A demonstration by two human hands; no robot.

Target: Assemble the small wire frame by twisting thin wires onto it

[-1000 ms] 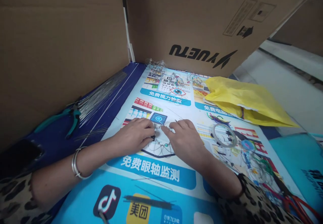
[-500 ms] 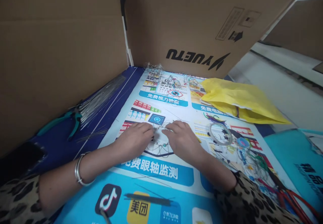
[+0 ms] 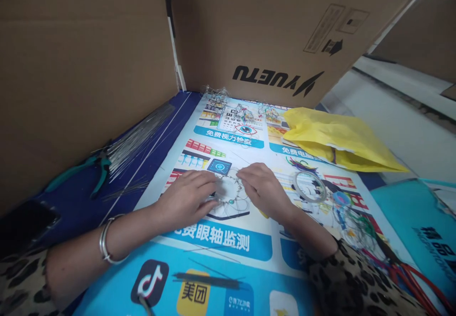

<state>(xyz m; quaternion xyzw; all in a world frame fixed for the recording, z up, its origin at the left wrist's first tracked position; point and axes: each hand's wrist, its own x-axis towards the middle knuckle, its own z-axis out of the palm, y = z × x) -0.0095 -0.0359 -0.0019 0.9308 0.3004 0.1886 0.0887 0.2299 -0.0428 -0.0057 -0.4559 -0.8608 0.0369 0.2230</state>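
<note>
A thin wire ring strung with small beads (image 3: pixel 232 202), one of them turquoise, lies on the printed sheet between my hands, with fine wire loops fanning out around it. My left hand (image 3: pixel 190 193) rests at the ring's left side, its thumb spread away from the fingers and the fingertips against the wire. At the upper right edge of the ring, my right hand (image 3: pixel 265 188) has its fingertips pinched together on the wire. Part of the ring's left side is hidden by my left fingers.
Teal-handled pliers (image 3: pixel 101 173) and a bundle of straight wires (image 3: pixel 137 135) lie left. On the right are a tape roll (image 3: pixel 296 188), tangled wires (image 3: pixel 359 230), red-handled tools (image 3: pixel 413 278) and a yellow bag (image 3: pixel 342 135). Cardboard walls (image 3: pixel 278 26) stand behind. Dark wire pieces (image 3: pixel 206 280) lie in front.
My left thumb has moved away from its fingers, and that hand has loosened. My right hand has shifted slightly up along the ring. More of the ring shows; the view has tilted slightly.
</note>
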